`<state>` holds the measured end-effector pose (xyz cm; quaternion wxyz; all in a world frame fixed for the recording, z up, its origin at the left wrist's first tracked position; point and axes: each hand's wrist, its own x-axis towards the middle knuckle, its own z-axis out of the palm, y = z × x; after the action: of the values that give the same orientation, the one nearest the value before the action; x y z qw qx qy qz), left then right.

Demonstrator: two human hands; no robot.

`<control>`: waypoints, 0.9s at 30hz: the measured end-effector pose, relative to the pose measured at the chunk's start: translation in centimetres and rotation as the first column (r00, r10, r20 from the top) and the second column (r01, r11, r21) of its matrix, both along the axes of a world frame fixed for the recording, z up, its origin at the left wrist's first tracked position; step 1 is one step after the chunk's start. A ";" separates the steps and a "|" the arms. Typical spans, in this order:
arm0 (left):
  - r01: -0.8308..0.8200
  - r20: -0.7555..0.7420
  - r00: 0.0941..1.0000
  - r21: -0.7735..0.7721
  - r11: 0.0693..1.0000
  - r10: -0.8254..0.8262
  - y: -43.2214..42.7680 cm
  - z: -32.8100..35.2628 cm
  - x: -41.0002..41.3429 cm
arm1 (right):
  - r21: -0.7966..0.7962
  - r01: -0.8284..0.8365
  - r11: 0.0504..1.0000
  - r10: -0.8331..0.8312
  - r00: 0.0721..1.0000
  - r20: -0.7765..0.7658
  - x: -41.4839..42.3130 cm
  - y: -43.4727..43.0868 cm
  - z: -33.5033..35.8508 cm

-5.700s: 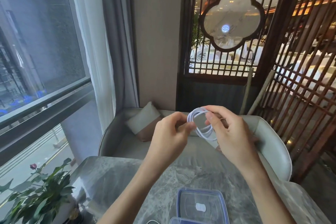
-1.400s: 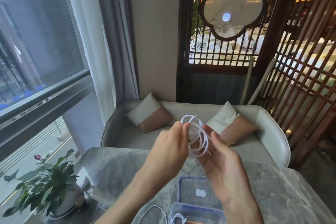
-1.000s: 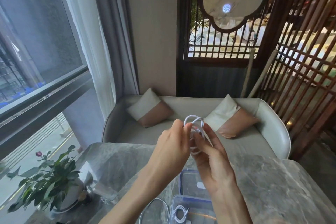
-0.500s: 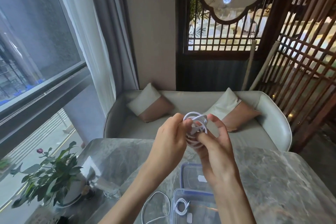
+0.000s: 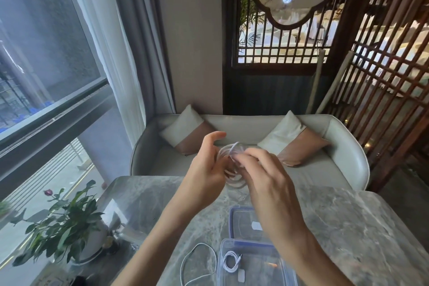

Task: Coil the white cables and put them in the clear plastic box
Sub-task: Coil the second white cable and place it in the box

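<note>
Hands raised above the marbled worktop (image 5: 348, 220), I hold a coil of white cable (image 5: 234, 177) between them. My left hand (image 5: 209, 176) cups the coil's left side with fingers loosely curled and the forefinger lifted free at 12 o'clock; my right hand (image 5: 267, 179) is closed over the coil's upper right, fingertips pinching a cable end (image 5: 234, 147) that pokes up at about 12 o'clock from the loops. The coil is blurred, so the number of turns is not clear.

At 6 o'clock from my hands, the clear plastic box (image 5: 276, 269) sits on the worktop with a small coiled white cable (image 5: 229, 261) already inside, toward its left wall. The box lid (image 5: 241, 216), clear with a blue rim, lies flat just beyond the box, touching or nearly touching its far edge. A loose white cable (image 5: 197, 262) loops on the worktop just beside the box at 9 o'clock.

A potted plant (image 5: 62, 223) stands at the worktop's 9 o'clock edge by the window. A pale sofa (image 5: 343, 146) with two cushions faces me at 12 o'clock.
</note>
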<state>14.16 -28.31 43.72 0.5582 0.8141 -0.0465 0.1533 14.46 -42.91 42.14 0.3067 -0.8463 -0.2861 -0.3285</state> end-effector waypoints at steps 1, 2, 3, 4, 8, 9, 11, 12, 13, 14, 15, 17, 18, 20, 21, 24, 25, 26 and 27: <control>0.027 -0.030 0.999 -0.038 0.999 -0.028 0.2 0.1 -0.1 | -0.048 -0.036 0.998 0.036 0.999 -0.003 0.2 -0.2 0.1; 0.048 -0.052 0.997 -0.065 0.997 -0.052 0.4 0.3 -0.3 | -0.089 -0.068 0.994 0.068 0.998 -0.002 0.4 -0.5 0.0; 0.063 -0.065 0.996 -0.086 0.994 -0.068 0.5 0.5 -0.5 | -0.117 -0.099 0.988 0.100 0.995 0.007 0.7 -0.8 0.0; 0.074 -0.073 0.994 -0.121 0.990 -0.084 0.6 0.7 -0.5 | -0.123 -0.124 0.985 0.129 0.991 0.031 1.2 -1.2 -0.1; 0.120 -0.082 0.984 -0.338 0.934 -0.156 1.6 1.7 -0.7 | 0.033 -0.240 0.970 0.232 0.961 0.150 2.6 -2.3 -1.1; 0.150 -0.081 0.977 -0.407 0.901 -0.199 1.8 1.9 -0.8 | 0.080 -0.277 0.957 0.259 0.947 0.190 2.7 -2.5 -1.3; 0.194 -0.080 0.958 -0.527 0.828 -0.276 1.7 2.1 -1.3 | 0.148 -0.330 0.932 0.285 0.922 0.263 2.7 -2.7 -1.8; 0.196 -0.078 0.954 -0.573 0.796 -0.290 1.4 2.2 -1.5 | 0.180 -0.345 0.921 0.287 0.915 0.283 2.5 -2.8 -2.0; 0.192 -0.073 0.952 -0.617 0.764 -0.298 1.1 2.3 -1.6 | 0.224 -0.359 0.906 0.294 0.914 0.279 2.3 -2.7 -2.1; 0.192 -0.063 0.949 -0.661 0.725 -0.309 0.8 2.3 -1.7 | 0.299 -0.372 0.879 0.306 0.920 0.244 2.0 -2.5 -2.1; 0.199 -0.048 0.945 -0.700 0.686 -0.323 0.4 2.4 -1.7 | 0.415 -0.374 0.829 0.329 0.927 0.179 1.6 -2.1 -2.0; 0.227 -0.009 0.936 -0.747 0.625 -0.351 -0.4 2.5 -1.8 | 0.654 -0.346 0.673 0.412 0.910 0.057 0.9 -1.0 -1.6; 0.244 0.018 0.934 -0.761 0.601 -0.356 -0.7 2.6 -1.9 | 0.721 -0.320 0.614 0.433 0.901 0.031 0.6 -0.4 -1.5; 0.257 0.077 0.942 -0.789 0.558 -0.326 -1.4 2.4 -1.9 | 0.757 -0.273 0.593 0.412 0.911 0.006 0.2 0.6 -1.6; 0.254 0.100 0.950 -0.797 0.548 -0.295 -1.6 2.2 -1.9 | 0.766 -0.258 0.589 0.409 0.912 -0.008 0.1 0.9 -1.7; 0.270 0.147 0.958 -0.760 0.591 -0.248 -1.7 1.1 -1.9 | 0.871 -0.121 0.477 0.458 0.879 -0.128 -0.4 1.4 -1.9; 0.306 0.169 0.948 -0.728 0.614 -0.271 -1.5 0.8 -2.0 | 0.886 -0.075 0.458 0.461 0.872 -0.164 -0.5 1.4 -1.9; 0.356 0.197 0.930 -0.687 0.633 -0.309 -1.2 0.6 -2.0 | 0.889 -0.042 0.456 0.456 0.869 -0.193 -0.4 1.3 -1.8; 0.403 0.222 0.912 -0.644 0.650 -0.345 -0.9 0.4 -2.1 | 0.888 -0.025 0.459 0.457 0.864 -0.212 -0.4 1.3 -1.7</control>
<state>12.05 -29.23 44.17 0.8327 0.5198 -0.1764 0.0731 14.02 -41.64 40.43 0.7856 -0.5756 -0.1295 -0.1862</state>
